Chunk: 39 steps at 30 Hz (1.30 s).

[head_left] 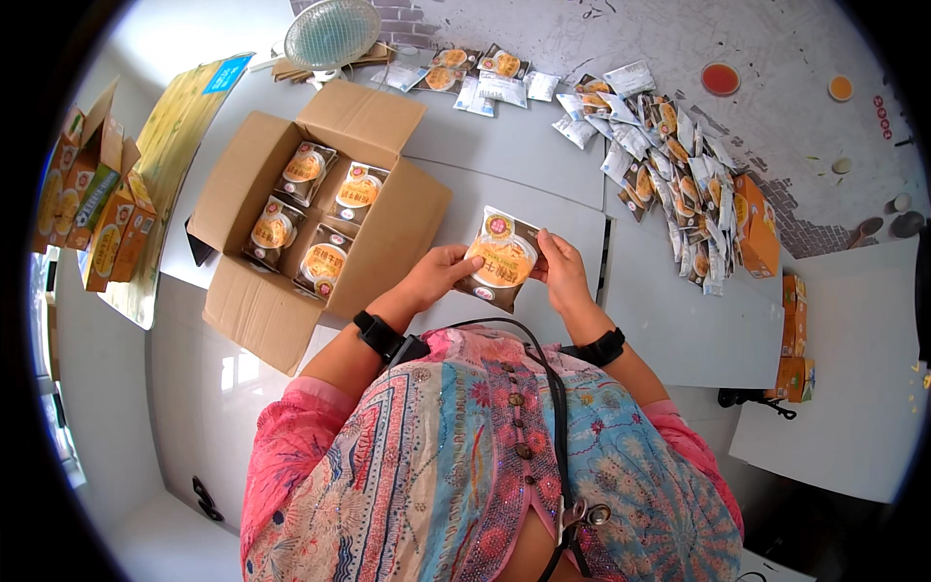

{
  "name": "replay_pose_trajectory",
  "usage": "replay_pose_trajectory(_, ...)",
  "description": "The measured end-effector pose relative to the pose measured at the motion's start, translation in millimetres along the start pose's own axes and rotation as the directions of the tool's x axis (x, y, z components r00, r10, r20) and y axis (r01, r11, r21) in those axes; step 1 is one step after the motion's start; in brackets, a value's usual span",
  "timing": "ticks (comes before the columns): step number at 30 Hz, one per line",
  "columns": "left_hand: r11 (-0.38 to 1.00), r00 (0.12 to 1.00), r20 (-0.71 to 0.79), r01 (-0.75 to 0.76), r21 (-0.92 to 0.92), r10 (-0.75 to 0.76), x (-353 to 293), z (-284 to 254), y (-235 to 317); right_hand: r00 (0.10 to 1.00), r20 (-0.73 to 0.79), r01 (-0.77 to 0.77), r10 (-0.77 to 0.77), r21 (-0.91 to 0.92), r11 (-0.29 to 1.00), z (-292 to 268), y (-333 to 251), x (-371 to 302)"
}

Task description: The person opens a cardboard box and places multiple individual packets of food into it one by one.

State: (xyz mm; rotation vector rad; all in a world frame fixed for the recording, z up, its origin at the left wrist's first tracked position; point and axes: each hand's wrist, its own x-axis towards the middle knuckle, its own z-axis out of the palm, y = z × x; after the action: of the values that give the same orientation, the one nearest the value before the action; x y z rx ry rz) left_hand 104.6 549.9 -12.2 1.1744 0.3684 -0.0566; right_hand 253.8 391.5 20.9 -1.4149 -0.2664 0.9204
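Between my two hands, above the table's near edge, is a brown and white food packet (501,254) with a bowl pictured on its front. My left hand (438,275) grips its left side, thumb on the front face. Its right edge is pinched by my right hand (562,267). Left of my hands stands an open cardboard box (388,233) with its flaps spread outward. Several similar packets (357,191) lie inside, face up in two columns. How deep they are stacked is hidden.
A large heap of packets (669,145) covers the table's far right, beside an orange carton (755,225). More packets (502,87) lie at the back, near a round fan-like device (332,37). Orange cartons (118,228) stand on a wooden-topped surface (179,126) at far left.
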Motion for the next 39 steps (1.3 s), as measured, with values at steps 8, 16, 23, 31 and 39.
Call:
replay_pose_trajectory(8,0.993,0.998,-0.055,-0.045,-0.105,0.039,-1.2,3.5,2.3,0.963,0.218,-0.121,0.161,-0.186,0.975,1.4,3.0,-5.6)
replay_pose_trajectory(16,0.99,0.996,-0.027,0.076,-0.118,-0.08,-2.5,-4.2,-2.3,0.947,0.282,-0.1,0.151,-0.187,0.977,2.9,8.0,-12.6)
replay_pose_trajectory(23,0.989,0.999,-0.036,-0.027,-0.144,0.022,-3.9,-6.2,-2.7,0.906,0.376,-0.106,0.193,-0.238,0.965,10.2,4.6,-14.2)
replay_pose_trajectory(31,0.987,0.999,-0.033,0.006,-0.162,-0.011,-0.6,-7.9,-5.3,0.902,0.405,-0.068,0.15,-0.208,0.976,8.7,12.5,-9.8)
replay_pose_trajectory(39,0.957,0.999,-0.051,-0.025,-0.289,0.01,3.2,-5.7,-3.2,0.892,0.388,-0.042,0.233,-0.443,0.896,6.9,5.8,-10.4)
